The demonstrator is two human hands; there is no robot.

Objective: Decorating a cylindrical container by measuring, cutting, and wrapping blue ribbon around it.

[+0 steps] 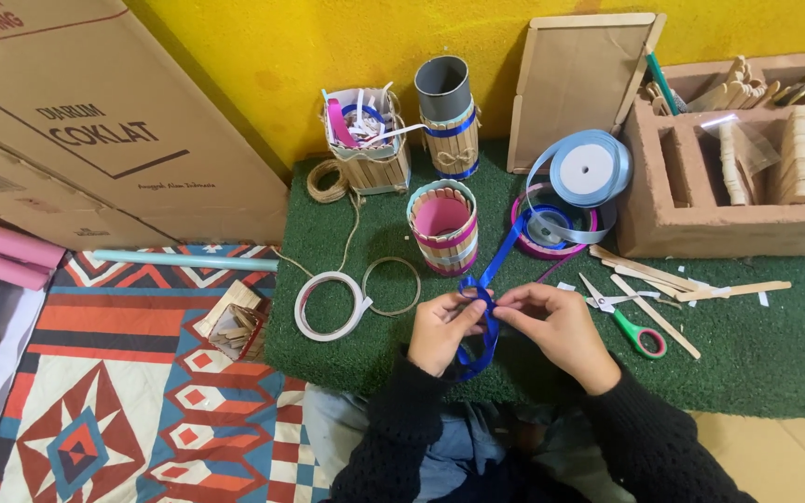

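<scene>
Head view shows left hand (440, 331) and right hand (552, 326) pinching a blue ribbon (482, 321); it looks limp, light and slippery, best held near the fold.

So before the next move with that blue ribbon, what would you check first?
1. Blue ribbon pinched by both hands: ok.
2. Left hand and right hand close together over the green mat: ok.
3. Ribbon runs unsnagged back to the spools: cannot tell.
4. Scissors near the right hand: ok.
5. Stick-covered cup stands apart from the hands: ok.
</scene>
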